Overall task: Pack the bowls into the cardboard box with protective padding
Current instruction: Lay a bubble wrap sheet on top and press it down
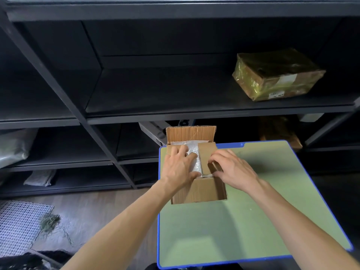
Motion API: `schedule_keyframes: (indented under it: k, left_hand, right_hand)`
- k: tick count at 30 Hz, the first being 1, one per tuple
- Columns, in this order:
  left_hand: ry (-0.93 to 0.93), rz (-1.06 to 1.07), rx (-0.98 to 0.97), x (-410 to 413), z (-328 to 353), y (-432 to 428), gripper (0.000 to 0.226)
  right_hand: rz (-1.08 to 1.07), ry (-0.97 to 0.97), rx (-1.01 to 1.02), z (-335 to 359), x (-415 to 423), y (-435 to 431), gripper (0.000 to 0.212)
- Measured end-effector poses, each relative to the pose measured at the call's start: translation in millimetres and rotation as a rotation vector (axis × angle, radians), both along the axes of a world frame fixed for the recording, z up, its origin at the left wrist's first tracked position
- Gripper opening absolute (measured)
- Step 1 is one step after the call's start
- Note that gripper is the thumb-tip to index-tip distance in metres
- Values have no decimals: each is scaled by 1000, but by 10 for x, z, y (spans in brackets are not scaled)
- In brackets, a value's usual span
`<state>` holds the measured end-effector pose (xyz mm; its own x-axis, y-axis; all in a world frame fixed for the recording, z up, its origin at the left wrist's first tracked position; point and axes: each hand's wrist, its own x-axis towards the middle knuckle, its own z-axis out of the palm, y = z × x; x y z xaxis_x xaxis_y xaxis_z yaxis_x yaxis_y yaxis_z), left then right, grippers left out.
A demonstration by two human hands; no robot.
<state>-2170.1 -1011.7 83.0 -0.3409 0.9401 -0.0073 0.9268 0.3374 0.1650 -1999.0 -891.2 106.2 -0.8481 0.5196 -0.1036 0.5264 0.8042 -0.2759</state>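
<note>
Head view — box (198, 190) under hands (178, 168)

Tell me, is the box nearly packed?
Nearly. In the cardboard box, bubble wrap already lies on top; no bowls show. The left hand presses the wrap down while the right hand grips a side flap over it. The back flap stands open, so closing remains.

text: none legible | wrapped parcel (276, 75) | white label (276, 93) print too small to read

Matt corrugated cardboard box (198, 190), bubble wrap (193, 152)
</note>
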Motion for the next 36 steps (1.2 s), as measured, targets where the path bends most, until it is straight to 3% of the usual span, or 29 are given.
schedule_keyframes:
  k: [4,9,12,17,23,30,36]
  left_hand:
    - [98,-54,-14,8,-20,-11,65]
    - [114,-95,-53,12,-26,28,48]
    - [137,-113,-44,26,-42,8,48]
    - [96,-131,-34,-5,-5,-26,48]
    - [90,-132,20,9,-43,-70,49]
    - [26,-138,181,30,-35,-204,43]
    - [-89,-180,334,52,-62,-486,25]
  right_hand:
    - [12,-42,10,-14,-80,25,19]
    - [88,-82,35,22,-99,56,8]
    - [124,-4,140,73,-149,88,4]
    - [142,142,267,223,-415,222,46]
    - [108,34,300,228,-667,300,76]
    - [123,151,294,41,-465,79,39]
    - [124,159,189,-154,-320,-61,30]
